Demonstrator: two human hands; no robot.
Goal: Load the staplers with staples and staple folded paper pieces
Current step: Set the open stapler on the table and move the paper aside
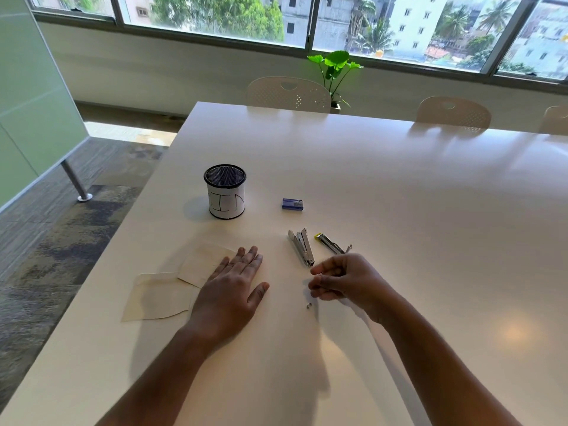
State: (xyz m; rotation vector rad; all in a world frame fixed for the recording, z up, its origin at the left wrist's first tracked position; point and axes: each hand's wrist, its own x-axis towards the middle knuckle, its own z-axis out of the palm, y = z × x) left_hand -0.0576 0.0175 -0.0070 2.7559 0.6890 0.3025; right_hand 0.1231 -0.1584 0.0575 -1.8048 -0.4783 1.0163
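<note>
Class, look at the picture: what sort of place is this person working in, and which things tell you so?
Probably an office meeting room: a long white table with matching chairs along its far side, a wide strip of windows facing city buildings, and a glass partition on the left.

Bare forearms, sleeveless, left hand (230, 285) ringed.

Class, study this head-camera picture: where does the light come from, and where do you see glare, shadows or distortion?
Head view: daylight enters through the windows; a glare spot sits on the table at right; both arms cast soft shadows toward the viewer; the wide lens bends the window frame.
</note>
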